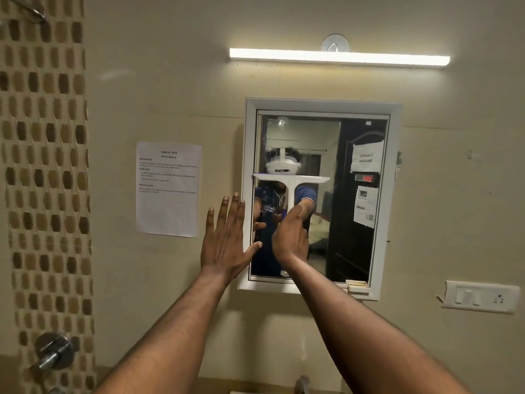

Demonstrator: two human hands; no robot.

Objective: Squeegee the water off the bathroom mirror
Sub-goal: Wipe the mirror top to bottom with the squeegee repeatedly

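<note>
Mid-stroke on the mirror (352, 200): squeegee (290, 180) blade level across the left half, handle gripped in right hand (289, 240). Left hand (227, 240) flat at nine o'clock, fingers spread. Droplets visible around eleven and below blade; probably most wiping left.

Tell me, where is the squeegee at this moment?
In the head view, the squeegee is against the left half of the mirror, blade at about mid height, its handle held by the right hand, with the left hand flat beside it.
</note>
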